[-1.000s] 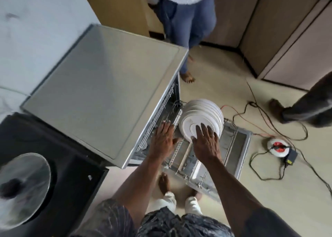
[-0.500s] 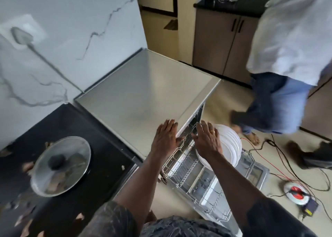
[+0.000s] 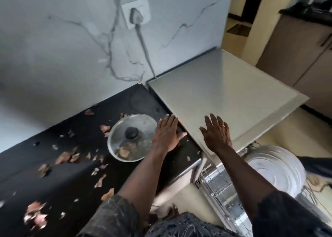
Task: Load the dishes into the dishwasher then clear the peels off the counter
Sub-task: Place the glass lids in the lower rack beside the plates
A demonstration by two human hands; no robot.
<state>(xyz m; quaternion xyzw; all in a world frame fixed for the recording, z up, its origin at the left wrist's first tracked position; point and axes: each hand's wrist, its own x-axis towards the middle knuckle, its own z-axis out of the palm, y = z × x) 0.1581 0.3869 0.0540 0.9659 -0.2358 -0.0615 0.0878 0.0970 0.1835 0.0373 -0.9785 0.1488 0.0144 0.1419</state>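
Up from the rack (image 3: 215, 183), left hand (image 3: 168, 134) and right hand (image 3: 216, 135) show fingers (image 3: 213, 120) spread, holding nothing.

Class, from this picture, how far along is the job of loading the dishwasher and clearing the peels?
Done: white round plates stand in the pulled-out metal wire rack. In hand: nothing; the left hand and right hand are open and empty. Left: the round glass lid and the pinkish peels lie on the black counter.

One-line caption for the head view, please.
Left hand and right hand open by the dishwasher; plates racked, peels and lid on counter.
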